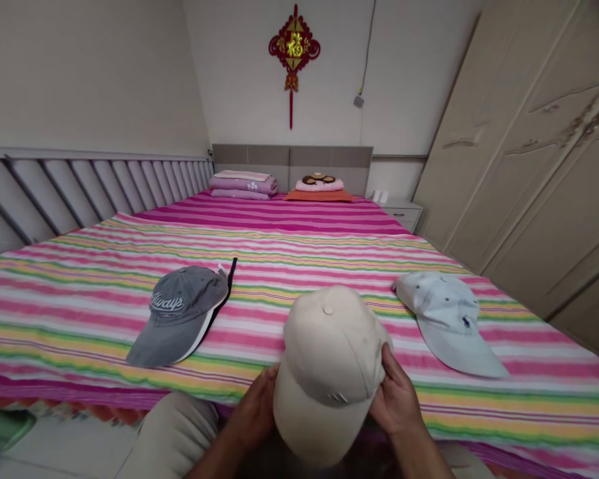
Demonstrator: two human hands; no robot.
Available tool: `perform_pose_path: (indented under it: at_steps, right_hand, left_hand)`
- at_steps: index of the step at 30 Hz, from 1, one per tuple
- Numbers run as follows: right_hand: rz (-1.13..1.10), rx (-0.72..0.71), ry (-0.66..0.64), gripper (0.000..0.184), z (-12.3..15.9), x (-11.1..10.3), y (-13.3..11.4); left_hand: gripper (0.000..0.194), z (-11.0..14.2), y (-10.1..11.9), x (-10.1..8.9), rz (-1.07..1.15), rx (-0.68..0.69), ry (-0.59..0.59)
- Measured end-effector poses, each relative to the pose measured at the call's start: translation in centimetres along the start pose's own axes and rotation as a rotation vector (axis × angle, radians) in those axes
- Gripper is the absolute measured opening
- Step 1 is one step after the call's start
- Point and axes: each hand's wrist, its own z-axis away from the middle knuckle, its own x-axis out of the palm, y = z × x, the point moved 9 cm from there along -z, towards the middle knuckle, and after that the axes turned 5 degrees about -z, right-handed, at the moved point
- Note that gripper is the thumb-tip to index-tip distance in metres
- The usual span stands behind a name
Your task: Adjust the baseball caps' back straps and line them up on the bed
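Note:
Between my two hands I hold a beige baseball cap (329,352) at the near edge of the bed, its brim pointing towards me. My left hand (259,406) grips the cap's left side near the brim; some of its fingers are hidden behind the cap. On the other side, my right hand (395,392) closes on the lower edge, thumb on the outside. A grey cap (182,309) with white "Always" lettering lies on the bed to the left, a black strap sticking out behind it. To the right rests a pale cap (452,319) with a small dark logo.
A striped sheet (259,266) covers the bed. Folded purple bedding (242,185) and a pink pillow on an orange cloth (319,195) lie by the headboard (329,159). A metal rail (80,179) runs along the left, a wardrobe (524,153) stands right, beyond a nightstand (404,214).

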Motion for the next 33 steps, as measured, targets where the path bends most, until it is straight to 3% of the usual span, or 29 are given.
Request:
perform_pose_path:
  at_steps: [5, 10, 15, 22, 25, 33]
  right_hand:
    - [0.100, -0.094, 0.035, 0.031, 1.0, -1.0, -0.4]
    - [0.142, -0.108, 0.016, 0.035, 2.0, -1.4, -0.1]
    - [0.145, -0.025, -0.008, 0.049, 2.9, -1.9, 0.3]
    - [0.194, -0.004, 0.018, 0.050, 4.2, -2.7, 0.1]
    - [0.197, 0.010, 0.008, 0.053, 4.8, -2.6, 0.0]
    - [0.242, 0.021, -0.038, 0.032, 5.6, -2.1, 0.3]
  left_hand:
    - [0.030, -1.2, 1.9, -0.2, -0.032, -0.059, 0.156]
    - [0.034, -0.8, 3.4, 1.3, -0.092, -0.015, 0.220]
    - [0.036, 0.2, 3.9, 3.1, -0.100, 0.027, 0.167]
    - [0.033, 0.7, 3.9, 5.5, -0.207, 0.009, -0.037]
    - [0.035, 0.8, 4.5, 5.8, -0.209, 0.021, -0.075]
    - [0.026, 0.7, 4.2, 5.1, -0.316, -0.028, -0.054]
